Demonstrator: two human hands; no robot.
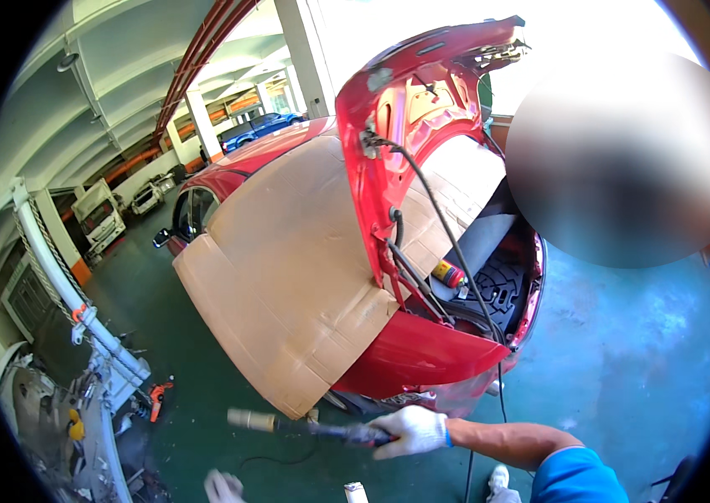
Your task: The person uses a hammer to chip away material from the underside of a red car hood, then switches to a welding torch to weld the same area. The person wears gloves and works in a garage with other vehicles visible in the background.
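My right hand [412,431], in a white glove, grips a long dark rod-like tool [321,430] held level, its tan cylindrical end [252,420] pointing left. The tool hangs just below the rear corner of a red car [422,356]. Brown masking paper [288,268] covers the car's side and rear window. Its boot lid [388,109] stands raised. My left hand [222,486], also gloved in white, shows blurred at the lower edge, apart from the tool; whether it holds anything is unclear. A small white object [356,493] sits at the bottom edge between the hands.
A black cable [456,251] runs from the boot lid down past the bumper to the green floor [623,360]. A red and yellow cylinder [449,273] lies in the boot. A white lift post [62,285], an orange tool [158,394] and clutter stand left. Another person's blurred head [627,159] is close at right.
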